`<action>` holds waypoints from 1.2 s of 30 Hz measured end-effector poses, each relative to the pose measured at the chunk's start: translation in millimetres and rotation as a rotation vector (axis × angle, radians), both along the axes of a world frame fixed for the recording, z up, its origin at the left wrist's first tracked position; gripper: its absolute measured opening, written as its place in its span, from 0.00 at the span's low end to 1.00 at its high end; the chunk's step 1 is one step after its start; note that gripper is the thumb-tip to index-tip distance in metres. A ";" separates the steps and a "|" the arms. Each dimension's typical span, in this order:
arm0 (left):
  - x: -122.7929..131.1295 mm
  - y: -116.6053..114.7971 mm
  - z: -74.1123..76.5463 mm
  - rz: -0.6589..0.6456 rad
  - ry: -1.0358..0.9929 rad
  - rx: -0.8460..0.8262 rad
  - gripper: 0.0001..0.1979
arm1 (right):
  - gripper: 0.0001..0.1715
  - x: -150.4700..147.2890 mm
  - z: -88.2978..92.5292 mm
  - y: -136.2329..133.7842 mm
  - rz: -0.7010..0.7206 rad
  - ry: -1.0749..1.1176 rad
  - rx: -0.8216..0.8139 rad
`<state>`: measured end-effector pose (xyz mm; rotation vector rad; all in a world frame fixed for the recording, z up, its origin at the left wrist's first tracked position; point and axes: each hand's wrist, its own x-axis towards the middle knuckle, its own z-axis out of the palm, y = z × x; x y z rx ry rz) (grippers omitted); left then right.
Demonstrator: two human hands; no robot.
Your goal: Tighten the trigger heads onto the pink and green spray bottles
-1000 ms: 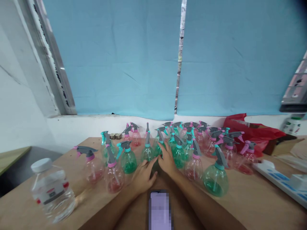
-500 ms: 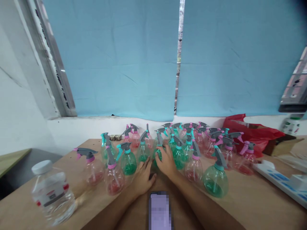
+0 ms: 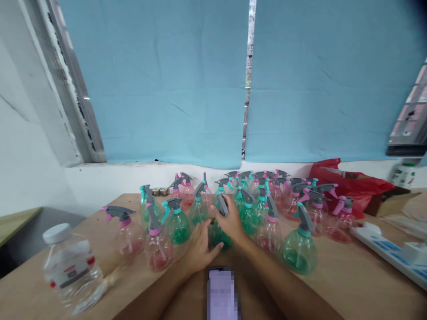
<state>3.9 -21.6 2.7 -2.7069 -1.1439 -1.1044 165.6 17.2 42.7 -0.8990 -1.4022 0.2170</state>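
The green translucent plastic spray bottle (image 3: 219, 238) is sitting on the brown tabletop (image 3: 333, 284) at the near edge of the cluster (image 3: 267, 195); the right hand (image 3: 232, 223) is wrapping its fingers round the neck; the left hand (image 3: 199, 249) is lying spread against the belly; keeping it upright is probably sparing the neighbours.

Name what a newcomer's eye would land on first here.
A crowd of pink and green spray bottles fills the middle of the table. At its near edge the right hand grips the top of one green spray bottle while the left hand cups its side. A clear water bottle stands near left.
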 end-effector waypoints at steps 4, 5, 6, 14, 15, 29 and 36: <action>-0.9 -3.4 2.7 -0.029 -0.037 -0.046 0.36 | 0.13 6.0 11.3 1.5 0.192 -0.050 -0.059; -1.7 -4.3 3.7 -0.044 -0.053 -0.074 0.35 | 0.13 7.3 12.7 0.6 0.285 -0.040 -0.106; -2.7 -4.9 4.6 -0.057 -0.074 -0.112 0.34 | 0.14 8.1 13.6 -0.9 0.381 -0.014 -0.153; -2.4 2.4 6.8 -0.057 -0.227 -0.424 0.24 | 0.19 5.8 15.1 -14.3 0.819 0.131 -0.319; -1.3 3.4 7.3 -0.066 -0.229 -0.413 0.24 | 0.20 5.9 15.5 -14.4 0.825 0.114 -0.317; -0.7 1.2 9.8 -0.091 -0.157 -0.405 0.25 | 0.16 8.0 13.4 -17.3 0.673 0.059 -0.312; -0.5 1.7 11.6 -0.109 -0.169 -0.403 0.25 | 0.16 8.0 12.9 -13.6 0.746 0.049 -0.263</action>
